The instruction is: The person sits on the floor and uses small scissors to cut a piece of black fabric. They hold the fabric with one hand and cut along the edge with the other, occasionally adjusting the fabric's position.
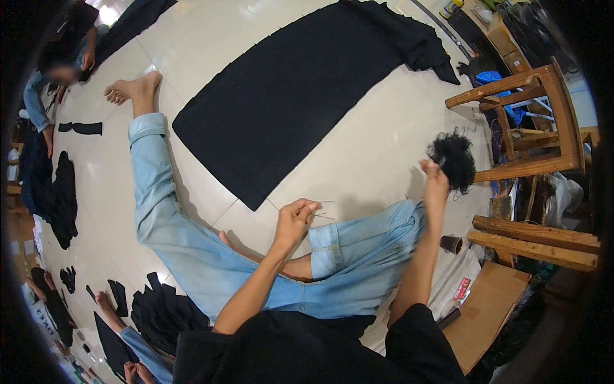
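I sit on the floor in light blue jeans. My left hand (297, 221) is closed in a pinch above my bent leg, and thin dark strands (325, 216) stick out from its fingertips. Whether these are needles or thread ends is too fine to tell. Farther right, my right hand (435, 176) is raised beyond my knee, its fingers bent together at the near edge of a fluffy tangle of black thread (455, 160). Motion slightly smears that arm. In front of my legs a large black fabric piece (275, 102) lies spread, bunched at its far right end.
Wooden stool frames (563, 115) stand at the right, with a small dark cup (451, 244) and a cardboard sheet (483, 313) nearer me. Black cloth pieces (166, 313) are heaped at lower left. Other people (38, 102) sit working along the left side.
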{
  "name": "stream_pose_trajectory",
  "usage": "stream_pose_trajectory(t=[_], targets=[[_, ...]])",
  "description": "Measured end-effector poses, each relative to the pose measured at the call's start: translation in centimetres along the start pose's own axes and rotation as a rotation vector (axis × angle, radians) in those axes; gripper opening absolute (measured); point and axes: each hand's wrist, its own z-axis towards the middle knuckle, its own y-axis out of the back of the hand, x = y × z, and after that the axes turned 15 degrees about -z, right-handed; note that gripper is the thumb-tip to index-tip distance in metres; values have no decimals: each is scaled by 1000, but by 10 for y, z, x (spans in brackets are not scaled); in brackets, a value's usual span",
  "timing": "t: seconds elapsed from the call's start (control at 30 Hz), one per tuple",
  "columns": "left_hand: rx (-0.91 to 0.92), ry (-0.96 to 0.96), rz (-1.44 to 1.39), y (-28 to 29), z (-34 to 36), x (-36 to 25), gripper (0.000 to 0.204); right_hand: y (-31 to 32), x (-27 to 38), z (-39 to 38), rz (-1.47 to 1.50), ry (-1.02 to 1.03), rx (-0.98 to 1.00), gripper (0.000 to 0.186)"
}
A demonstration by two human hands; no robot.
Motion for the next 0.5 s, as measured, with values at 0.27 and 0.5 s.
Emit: stream_pose_trajectory(t=[0.27,0.5], targets=[[3,61,-24,0,16,-40,25,-36,56,-75,261,166,365,40],[8,327,-319,14,15,-63,43,-144,101,-141,491,160,547,21]])
